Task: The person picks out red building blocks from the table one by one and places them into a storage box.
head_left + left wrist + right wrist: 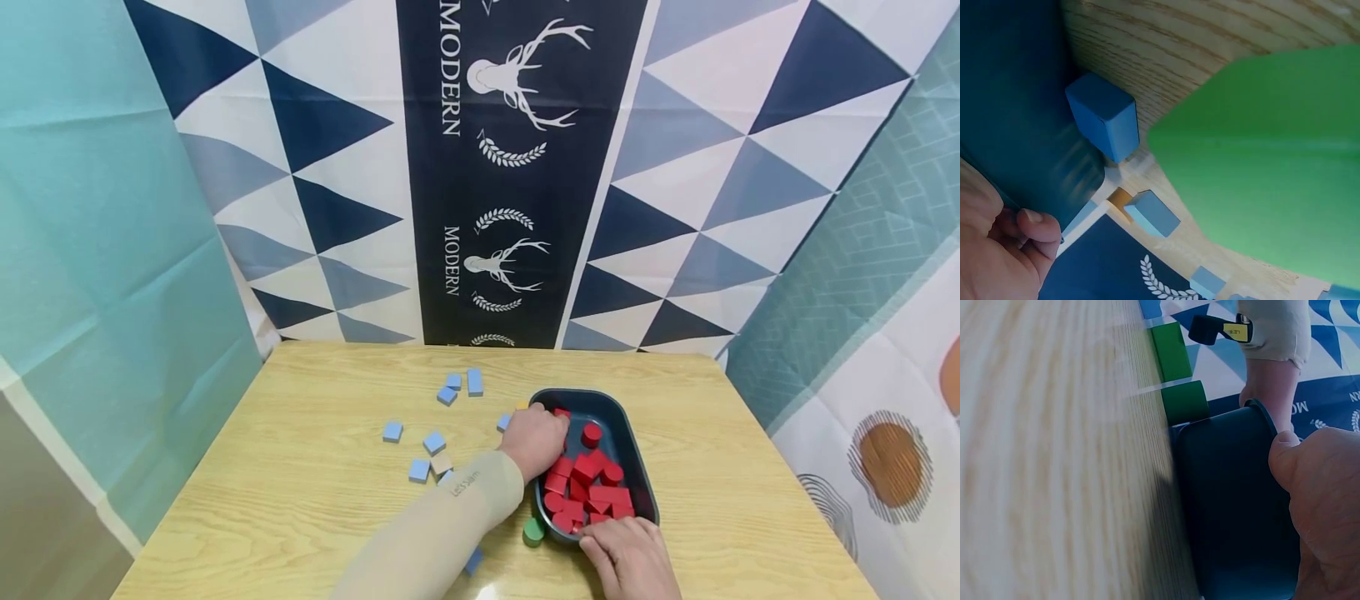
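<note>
A dark blue tray holds several red blocks of mixed shapes, cubes and cylinders among them. At its far left side, my left hand grips the rim; in the left wrist view its thumb and fingers curl at the tray's edge. My right hand holds the near rim. In the right wrist view, the right thumb presses on the outside of the tray wall, and the other fingers are mostly hidden.
Several blue blocks lie scattered left of the tray on the wooden table. A green cylinder stands against the tray's near left corner. A pale wooden block sits among the blue ones. Patterned cloth hangs behind.
</note>
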`<state>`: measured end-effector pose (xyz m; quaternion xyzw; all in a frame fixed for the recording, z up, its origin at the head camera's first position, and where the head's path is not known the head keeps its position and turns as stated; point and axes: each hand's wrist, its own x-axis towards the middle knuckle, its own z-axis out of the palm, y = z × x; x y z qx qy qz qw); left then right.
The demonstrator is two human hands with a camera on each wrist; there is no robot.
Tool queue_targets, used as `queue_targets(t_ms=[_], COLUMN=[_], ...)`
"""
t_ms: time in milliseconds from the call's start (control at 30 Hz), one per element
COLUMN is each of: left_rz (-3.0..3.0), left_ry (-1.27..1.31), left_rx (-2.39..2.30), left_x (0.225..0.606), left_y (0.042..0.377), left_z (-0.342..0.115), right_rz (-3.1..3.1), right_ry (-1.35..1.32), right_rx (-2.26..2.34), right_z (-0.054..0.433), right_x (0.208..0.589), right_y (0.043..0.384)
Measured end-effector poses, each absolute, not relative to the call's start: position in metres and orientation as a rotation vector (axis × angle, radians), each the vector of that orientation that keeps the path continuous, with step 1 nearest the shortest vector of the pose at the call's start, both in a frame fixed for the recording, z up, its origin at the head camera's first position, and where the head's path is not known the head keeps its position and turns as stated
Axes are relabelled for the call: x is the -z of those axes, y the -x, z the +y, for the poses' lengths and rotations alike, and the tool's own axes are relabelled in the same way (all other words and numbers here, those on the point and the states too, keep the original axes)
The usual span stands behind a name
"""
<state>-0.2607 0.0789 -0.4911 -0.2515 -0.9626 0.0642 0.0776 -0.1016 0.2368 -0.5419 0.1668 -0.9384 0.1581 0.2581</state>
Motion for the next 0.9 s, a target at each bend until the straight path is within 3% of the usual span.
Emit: queue_targets(t_ms=[900], left_rz=[-2.921], left_ry=[0.736], left_rx=[-0.182], left_x=[0.4905], left_y=[0.2603], left_z=[0.0784], right_rz=[-2.532], right_ry=[-0.461], right_rx=[-0.397], right_z=[0.2372], right_x=[0.5438], right_y=[0.1031])
